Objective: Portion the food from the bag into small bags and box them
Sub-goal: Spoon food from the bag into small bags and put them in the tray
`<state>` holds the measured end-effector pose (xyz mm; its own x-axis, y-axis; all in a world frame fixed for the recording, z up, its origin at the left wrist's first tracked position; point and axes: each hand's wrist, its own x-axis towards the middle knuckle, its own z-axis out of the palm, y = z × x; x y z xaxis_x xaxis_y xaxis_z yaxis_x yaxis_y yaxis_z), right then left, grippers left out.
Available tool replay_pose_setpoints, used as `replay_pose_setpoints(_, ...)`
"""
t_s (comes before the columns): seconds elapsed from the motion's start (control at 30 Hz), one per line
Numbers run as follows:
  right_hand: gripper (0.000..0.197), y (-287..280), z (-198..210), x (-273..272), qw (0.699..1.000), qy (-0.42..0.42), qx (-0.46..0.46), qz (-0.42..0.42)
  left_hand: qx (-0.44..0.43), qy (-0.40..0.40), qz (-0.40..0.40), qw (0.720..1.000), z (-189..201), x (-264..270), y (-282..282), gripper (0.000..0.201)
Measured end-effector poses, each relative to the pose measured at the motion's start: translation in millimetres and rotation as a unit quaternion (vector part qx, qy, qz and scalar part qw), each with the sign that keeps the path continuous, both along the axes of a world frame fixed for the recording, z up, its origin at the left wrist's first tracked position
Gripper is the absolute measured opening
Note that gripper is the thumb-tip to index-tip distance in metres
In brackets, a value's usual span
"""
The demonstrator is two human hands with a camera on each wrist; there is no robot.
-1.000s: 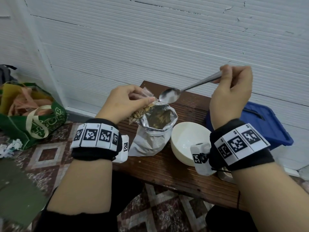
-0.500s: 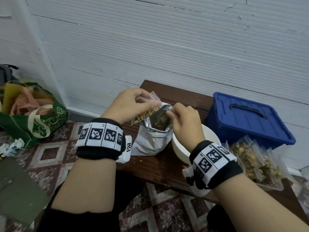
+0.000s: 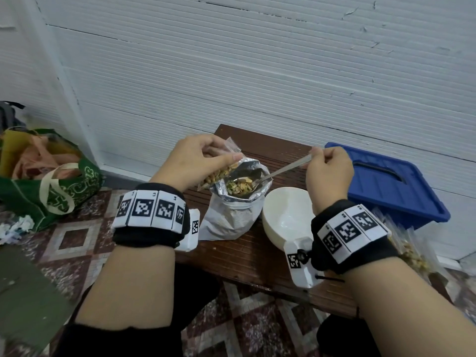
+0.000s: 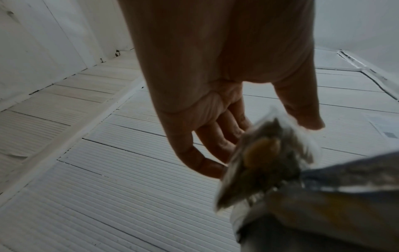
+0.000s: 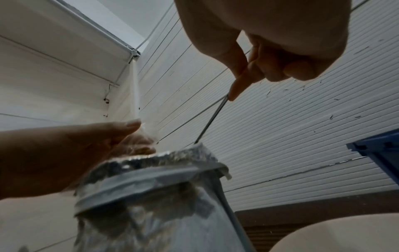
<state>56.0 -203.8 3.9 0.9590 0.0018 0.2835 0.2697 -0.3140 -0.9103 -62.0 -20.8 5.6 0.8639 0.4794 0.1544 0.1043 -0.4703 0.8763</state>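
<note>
On a dark wooden table (image 3: 247, 256) an open foil bag (image 3: 233, 212) stands upright, mixed nuts showing in its mouth. The left hand (image 3: 190, 161) pinches a small clear bag (image 3: 219, 173), partly filled, tilted at the foil bag's rim. The right hand (image 3: 328, 171) grips a spoon (image 3: 273, 173) by its handle, the bowl loaded inside the foil bag. A white bowl (image 3: 286, 217) sits just beside the foil bag, a blue box (image 3: 401, 186) behind it. A green tote (image 3: 51, 186) stands on the floor at the left.

Your right wrist hides part of the filled bags (image 3: 414, 256) behind it; your left wrist view blurs the small bag (image 4: 265, 160) at your fingertips.
</note>
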Motion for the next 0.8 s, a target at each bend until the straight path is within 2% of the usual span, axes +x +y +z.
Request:
replay_pose_setpoints(0.2, 0.016, -11, 18, 12, 0.999, -0.012, 0.028, -0.035, 0.016, 0.011, -0.001, 1.0, 2, -1, -1, 0.04)
replay_pose_setpoints(0.4, 0.028, -19, 40, 20, 0.996, -0.039, 0.036, -0.074, 0.031, 0.024, -0.022, 0.999, 4, -2, -5, 0.051)
replay_pose_setpoints(0.67, 0.021, 4, 43, 10, 0.998, -0.052, 0.021, -0.01, 0.032, 0.024, -0.038, 0.999, 4, 2, -11, 0.046)
replay_pose_setpoints(0.8, 0.017, 15, 44, -4, 0.995, -0.091, 0.032, 0.031, 0.033, 0.017, -0.025, 0.999, 2, 4, -13, 0.045)
